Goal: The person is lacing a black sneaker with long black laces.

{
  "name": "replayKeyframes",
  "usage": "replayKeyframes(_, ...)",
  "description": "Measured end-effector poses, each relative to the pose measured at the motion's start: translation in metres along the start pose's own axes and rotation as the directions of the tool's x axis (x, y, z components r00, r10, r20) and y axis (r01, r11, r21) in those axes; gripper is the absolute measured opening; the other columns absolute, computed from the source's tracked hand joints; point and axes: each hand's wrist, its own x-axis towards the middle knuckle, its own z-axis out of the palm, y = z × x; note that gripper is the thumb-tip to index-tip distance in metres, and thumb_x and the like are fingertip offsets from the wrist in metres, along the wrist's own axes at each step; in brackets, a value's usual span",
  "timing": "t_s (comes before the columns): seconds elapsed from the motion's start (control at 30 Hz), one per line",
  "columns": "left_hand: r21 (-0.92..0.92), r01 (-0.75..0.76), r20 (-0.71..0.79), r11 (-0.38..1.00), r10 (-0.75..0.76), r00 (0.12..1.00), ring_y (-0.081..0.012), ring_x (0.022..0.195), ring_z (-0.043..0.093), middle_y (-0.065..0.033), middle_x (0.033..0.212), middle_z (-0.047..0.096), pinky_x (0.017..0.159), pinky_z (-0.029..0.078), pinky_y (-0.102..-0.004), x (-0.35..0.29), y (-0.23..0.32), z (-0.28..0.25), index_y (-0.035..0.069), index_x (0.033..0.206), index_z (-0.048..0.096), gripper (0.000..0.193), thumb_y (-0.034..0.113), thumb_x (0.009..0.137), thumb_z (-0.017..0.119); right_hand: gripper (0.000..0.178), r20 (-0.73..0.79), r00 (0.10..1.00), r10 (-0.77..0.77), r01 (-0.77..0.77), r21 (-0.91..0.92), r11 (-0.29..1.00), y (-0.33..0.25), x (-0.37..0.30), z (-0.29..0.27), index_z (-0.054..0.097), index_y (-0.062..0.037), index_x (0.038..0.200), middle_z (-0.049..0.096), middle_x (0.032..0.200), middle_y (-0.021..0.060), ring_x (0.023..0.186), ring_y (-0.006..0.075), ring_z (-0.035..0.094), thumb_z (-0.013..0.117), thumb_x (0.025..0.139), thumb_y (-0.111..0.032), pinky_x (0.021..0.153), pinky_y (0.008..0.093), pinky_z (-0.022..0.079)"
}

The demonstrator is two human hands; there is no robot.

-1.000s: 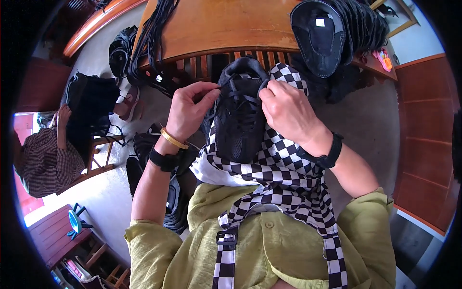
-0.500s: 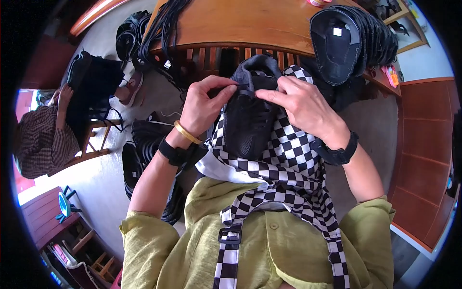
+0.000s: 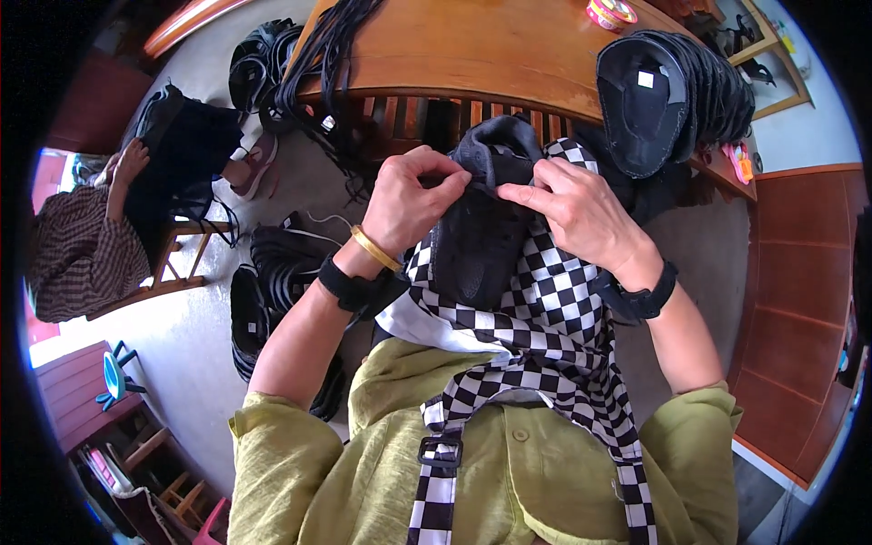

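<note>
left hand [image 3: 411, 202] pinches black shoe [image 3: 477, 259] | unclear: right hand [image 3: 589, 211] grip, pink tub [image 3: 611, 14] contents

The one view looks steeply down and forward from the person's head through a wide fisheye lens: the olive-green buttoned shirt [image 3: 472, 472] fills the lower edge, the bare hands [image 3: 411, 204] and black fabric shoe [image 3: 477, 259] sit close near the middle, and the orange-brown wooden counter [image 3: 454, 54] lies farther off, uppermost.
</note>
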Motion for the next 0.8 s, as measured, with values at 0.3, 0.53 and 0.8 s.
replayKeyframes(0.3,0.164,-0.177,-0.123,0.971,0.198,0.973,-0.0178,0.071,0.062,-0.0073,0.079,0.064,0.065,0.049,-0.0294,0.000,0.008,0.011,-0.003,0.086,0.071,0.010,0.007,0.084,0.074,0.044,0.021,1.000,0.023,-0.024,0.033,0.999,0.001,0.000,0.000,0.074,-0.0114,0.112,0.056,0.085,0.0092,0.082,0.0269,0.061,0.061,0.074,0.006,0.074,0.0374,0.055)
replayKeyframes(0.53,0.664,-0.514,0.017,0.543,0.676,0.737,-0.0261,0.073,0.056,-0.0066,0.076,0.055,0.065,0.044,-0.0378,-0.003,0.006,0.023,0.006,0.083,0.068,0.012,0.006,0.075,0.076,0.039,-0.063,0.998,0.025,-0.020,0.067,0.998,0.002,0.000,0.005,0.075,-0.0133,0.111,0.050,0.078,0.0080,0.076,0.0267,0.058,0.058,0.081,0.005,0.068,0.0381,0.051)
replayKeyframes(0.8,0.478,-0.643,0.186,0.598,0.647,0.740,-0.0310,0.091,0.059,-0.0098,0.094,0.060,0.078,0.049,-0.0393,0.027,0.016,-0.002,0.005,0.095,0.068,0.021,0.005,0.076,0.076,0.024,-0.017,0.997,0.080,-0.080,0.025,0.997,0.016,0.006,-0.014,0.073,-0.0062,0.097,0.059,0.091,0.0085,0.086,0.0260,0.061,0.071,0.073,-0.001,0.078,0.0379,0.053)
